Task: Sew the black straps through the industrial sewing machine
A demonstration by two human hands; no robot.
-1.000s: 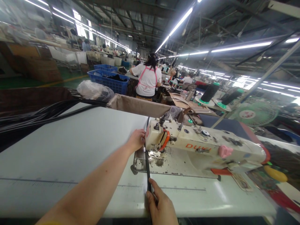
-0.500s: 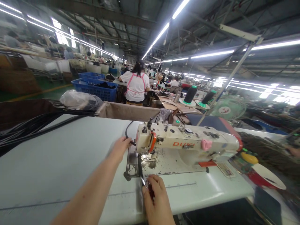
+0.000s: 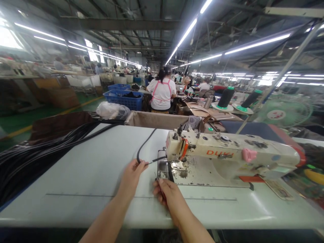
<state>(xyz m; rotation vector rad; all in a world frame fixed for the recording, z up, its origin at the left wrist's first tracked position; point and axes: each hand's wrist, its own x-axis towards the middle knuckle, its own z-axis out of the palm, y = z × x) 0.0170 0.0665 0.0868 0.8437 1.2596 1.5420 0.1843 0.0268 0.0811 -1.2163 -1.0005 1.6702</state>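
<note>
Left hand (image 3: 132,174) on the white tabletop (image 3: 76,162), fingers pinching the black strap (image 3: 143,146) where it loops back just left of the sewing machine (image 3: 227,157). Right hand (image 3: 169,195) beside the needle plate (image 3: 163,168), fingers curled; whether they grip anything, cannot tell. More black straps (image 3: 37,152) heaped far left.

A white table (image 3: 76,175) carries a sewing machine (image 3: 227,158) at three o'clock, a heap of black cords (image 3: 30,158) at nine, and one looped cord (image 3: 144,145) at centre.
</note>
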